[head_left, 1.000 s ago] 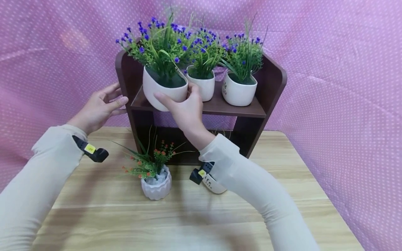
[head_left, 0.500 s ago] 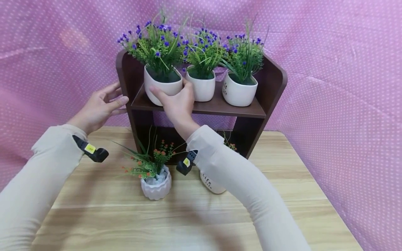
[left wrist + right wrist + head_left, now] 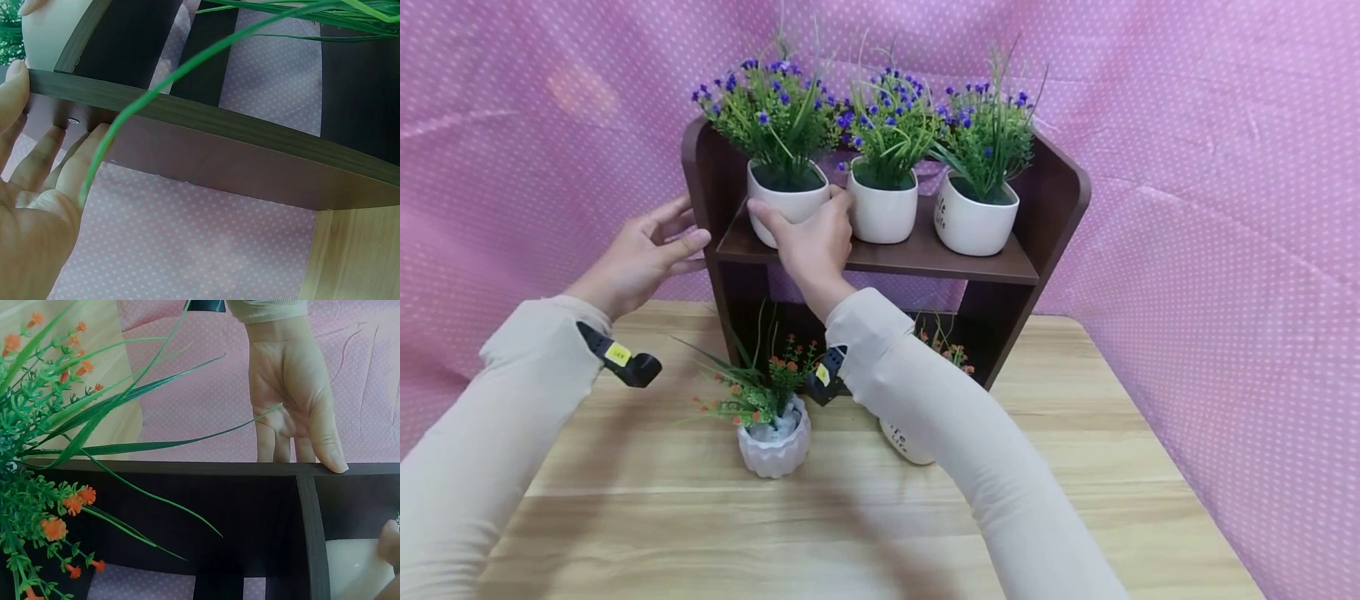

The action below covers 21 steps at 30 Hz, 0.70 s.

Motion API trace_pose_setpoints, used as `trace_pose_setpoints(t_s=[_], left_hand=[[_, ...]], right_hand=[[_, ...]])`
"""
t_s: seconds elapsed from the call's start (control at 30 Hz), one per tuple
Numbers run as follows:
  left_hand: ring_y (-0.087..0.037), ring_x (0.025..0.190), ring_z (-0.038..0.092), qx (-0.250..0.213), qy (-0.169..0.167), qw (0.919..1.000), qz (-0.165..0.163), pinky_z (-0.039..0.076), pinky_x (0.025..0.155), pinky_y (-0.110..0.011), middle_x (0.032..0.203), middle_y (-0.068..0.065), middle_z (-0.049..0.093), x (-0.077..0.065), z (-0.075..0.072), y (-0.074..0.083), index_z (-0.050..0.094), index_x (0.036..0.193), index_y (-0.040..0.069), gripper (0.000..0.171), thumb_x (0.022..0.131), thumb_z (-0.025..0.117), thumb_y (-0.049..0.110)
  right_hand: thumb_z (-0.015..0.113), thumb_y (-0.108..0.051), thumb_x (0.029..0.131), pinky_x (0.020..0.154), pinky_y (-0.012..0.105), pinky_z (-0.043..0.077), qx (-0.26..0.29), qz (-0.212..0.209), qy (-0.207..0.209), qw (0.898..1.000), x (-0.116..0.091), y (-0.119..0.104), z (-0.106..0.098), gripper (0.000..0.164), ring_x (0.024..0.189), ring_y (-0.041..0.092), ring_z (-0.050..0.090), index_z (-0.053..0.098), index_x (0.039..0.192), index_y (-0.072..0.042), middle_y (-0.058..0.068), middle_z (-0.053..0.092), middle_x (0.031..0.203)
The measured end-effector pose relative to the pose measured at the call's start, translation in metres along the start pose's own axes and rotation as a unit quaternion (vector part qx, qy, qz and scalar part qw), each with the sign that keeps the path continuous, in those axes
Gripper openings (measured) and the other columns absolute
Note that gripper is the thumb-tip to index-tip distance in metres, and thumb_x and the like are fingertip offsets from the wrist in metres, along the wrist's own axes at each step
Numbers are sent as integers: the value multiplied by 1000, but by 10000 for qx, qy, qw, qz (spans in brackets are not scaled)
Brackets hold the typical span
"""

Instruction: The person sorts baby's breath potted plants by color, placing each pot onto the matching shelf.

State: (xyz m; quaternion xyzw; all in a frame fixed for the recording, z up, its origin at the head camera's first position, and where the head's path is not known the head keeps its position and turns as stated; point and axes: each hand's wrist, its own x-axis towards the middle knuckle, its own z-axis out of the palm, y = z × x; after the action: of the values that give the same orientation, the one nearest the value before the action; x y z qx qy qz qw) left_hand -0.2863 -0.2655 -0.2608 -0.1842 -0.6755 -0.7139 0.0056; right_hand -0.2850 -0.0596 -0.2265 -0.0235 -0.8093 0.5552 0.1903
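My right hand (image 3: 814, 250) grips the front of a white flowerpot (image 3: 796, 204) with purple artificial flowers, thumb at its left and fingers round its right side. This pot stands at the left end of the dark brown shelf's (image 3: 947, 264) upper board. My left hand (image 3: 634, 254) rests against the outside of the shelf's left side panel. In the left wrist view its fairly straight fingers (image 3: 78, 165) lie on the panel (image 3: 206, 159), the thumb at the edge. Only fingertips of the right hand (image 3: 390, 550) show beside the pot (image 3: 350, 570) in the right wrist view.
Two more white pots, one in the middle (image 3: 883, 215) and one at right (image 3: 977, 225), hold purple flowers. In front of the shelf, a ribbed pot (image 3: 775, 454) with orange flowers and a lettered pot (image 3: 904, 442), partly behind the right sleeve, stand on the wooden table (image 3: 715, 533).
My right hand has moved left and back with the flowerpot, which has gone from tilted at the shelf front to upright on the upper board. The left hand stays at the side panel.
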Motion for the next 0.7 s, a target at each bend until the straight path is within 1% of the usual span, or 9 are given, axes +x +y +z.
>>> trace_pose_setpoints(t_s=[0.1, 0.17, 0.3, 0.4, 0.57, 0.63, 0.7], left_hand=[[-6, 110, 59, 104, -3, 9999, -5, 57, 81, -22, 156, -16, 26, 0, 0, 2, 33, 150, 20, 63, 94, 60, 9], [-5, 110, 58, 158, 4, 9999, -24, 57, 81, -22, 156, -16, 26, -1, 0, 2, 32, 150, 20, 63, 94, 60, 10], [-5, 109, 59, 176, 34, 9998, -17, 57, 81, -21, 156, -17, 25, -1, 0, 0, 32, 151, 18, 64, 94, 60, 10], [-5, 109, 58, 138, 46, 9999, 4, 57, 81, -22, 156, -18, 24, 0, 0, -1, 32, 151, 17, 64, 94, 60, 10], [-5, 110, 57, 116, 93, 9999, -25, 57, 81, -21, 156, -19, 23, 0, 1, -1, 31, 151, 16, 65, 94, 61, 10], [-6, 110, 57, 125, 111, 9998, -53, 57, 81, -21, 156, -19, 23, 0, 1, 0, 30, 151, 16, 65, 93, 61, 11], [-5, 110, 57, 169, 120, 9997, -85, 56, 81, -21, 157, -19, 22, 1, 1, 1, 30, 151, 16, 66, 93, 62, 12]], right_hand=[[81, -54, 69, 93, 30, 49, -182, -121, -32, 9998, 0, 0, 0, 88, 106, 17, 57, 39, 137, -16, -1, 57, 118], [81, -52, 70, 93, 28, 48, -248, -239, -132, 9993, 1, 1, -2, 88, 107, 16, 56, 39, 138, -15, -1, 56, 120], [81, -47, 73, 90, 22, 47, -161, -519, -490, 9973, 4, 5, -6, 84, 105, 13, 53, 41, 137, -12, -1, 55, 118], [79, -45, 76, 89, 19, 46, -75, -629, -787, 9949, 7, 8, -10, 80, 104, 12, 52, 40, 137, -10, 0, 55, 119], [76, -40, 80, 90, 22, 46, -246, -669, -1210, 9901, 12, 9, -17, 82, 108, 15, 52, 33, 143, -9, 2, 51, 125], [75, -38, 81, 90, 23, 47, -333, -668, -1287, 9889, 14, 8, -18, 82, 109, 17, 52, 31, 144, -9, 3, 51, 126], [75, -36, 81, 90, 24, 47, -439, -676, -1253, 9888, 15, 7, -18, 81, 110, 18, 52, 32, 144, -8, 4, 51, 126]])
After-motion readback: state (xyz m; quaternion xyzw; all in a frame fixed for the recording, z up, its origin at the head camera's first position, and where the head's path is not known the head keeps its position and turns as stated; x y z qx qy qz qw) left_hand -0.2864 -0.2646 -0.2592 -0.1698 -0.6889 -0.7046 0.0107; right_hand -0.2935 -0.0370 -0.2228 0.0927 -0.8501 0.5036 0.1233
